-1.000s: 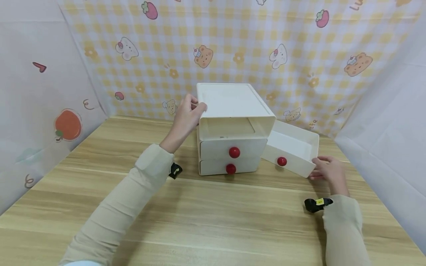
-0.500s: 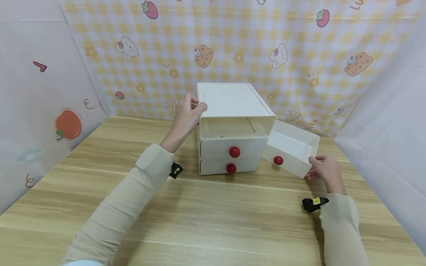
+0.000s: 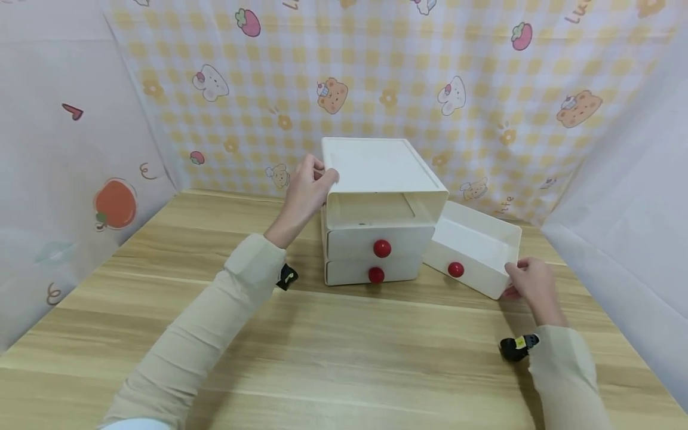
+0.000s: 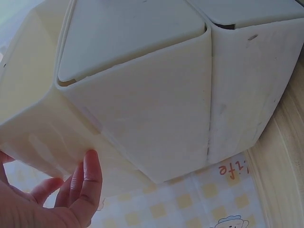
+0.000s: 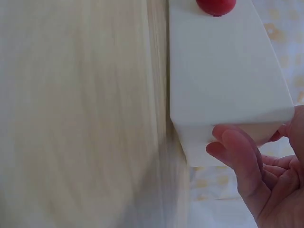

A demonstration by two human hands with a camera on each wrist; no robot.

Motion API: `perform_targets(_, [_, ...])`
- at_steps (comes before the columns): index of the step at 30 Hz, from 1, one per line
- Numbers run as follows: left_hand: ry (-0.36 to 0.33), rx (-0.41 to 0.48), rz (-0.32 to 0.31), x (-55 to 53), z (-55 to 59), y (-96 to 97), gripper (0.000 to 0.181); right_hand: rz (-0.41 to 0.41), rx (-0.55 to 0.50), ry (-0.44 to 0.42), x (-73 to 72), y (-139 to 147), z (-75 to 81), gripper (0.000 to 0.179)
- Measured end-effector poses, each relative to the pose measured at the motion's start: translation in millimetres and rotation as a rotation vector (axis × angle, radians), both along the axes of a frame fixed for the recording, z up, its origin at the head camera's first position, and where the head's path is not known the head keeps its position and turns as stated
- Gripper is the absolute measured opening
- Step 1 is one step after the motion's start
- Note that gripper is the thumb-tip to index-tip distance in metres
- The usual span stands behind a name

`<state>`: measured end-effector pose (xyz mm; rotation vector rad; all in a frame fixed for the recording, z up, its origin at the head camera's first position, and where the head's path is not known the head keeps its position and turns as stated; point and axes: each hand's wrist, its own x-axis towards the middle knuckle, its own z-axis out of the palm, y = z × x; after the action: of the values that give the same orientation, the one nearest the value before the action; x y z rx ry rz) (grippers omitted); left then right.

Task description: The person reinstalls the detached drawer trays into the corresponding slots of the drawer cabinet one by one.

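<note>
In the head view a white drawer cabinet [image 3: 381, 164] stands mid-table, its top slot open and two drawers with red knobs [image 3: 382, 248] shut below. My left hand [image 3: 305, 194] rests at its upper left edge, thumb on top; in the left wrist view, fingertips [image 4: 93, 164] touch the side wall. To the cabinet's right, a removed white drawer [image 3: 481, 280] lies at an angle, a red knob [image 5: 216, 5] on its front. My right hand [image 3: 536, 286] pinches its near right corner, thumb over the rim and fingers on the outer side wall. The drawer's inside shows nothing in it.
The wood-grain table [image 3: 344, 352] runs back to a yellow checked cloth [image 3: 258, 71] with cartoon prints. White cloth walls [image 3: 645, 179] stand on both sides. Black wrist cameras [image 3: 519, 347] hang below each cuff.
The drawer shifts left with my right hand, then its near right corner comes a little toward me. My left hand stays on the cabinet. The head view tilts slightly.
</note>
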<state>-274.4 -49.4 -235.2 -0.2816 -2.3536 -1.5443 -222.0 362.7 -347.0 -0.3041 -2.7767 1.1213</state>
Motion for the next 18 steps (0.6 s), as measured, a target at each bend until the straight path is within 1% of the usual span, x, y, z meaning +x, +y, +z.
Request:
perform_targets(5, [0.001, -0.003, 0.005, -1.2, 0.6, -0.9, 0.025, 0.031, 0.022, 0.016, 7.8, 4, 3.1, 0.052])
perform_targets(10, [-0.008, -0.006, -0.005, -0.8, 0.6, -1.0, 0.024, 0.052, 0.006, 0.017, 16.4, 8, 7.2, 0.053])
perform_targets(14, [-0.012, -0.001, -0.018, 0.5, 0.6, -0.8, 0.024, 0.07, 0.003, 0.008, 25.2, 12, 14.2, 0.053])
perform_targets(18, [-0.008, -0.008, -0.015, 0.4, 0.5, -0.9, 0.024, 0.099, -0.005, 0.016, 35.8, 16, 22.8, 0.053])
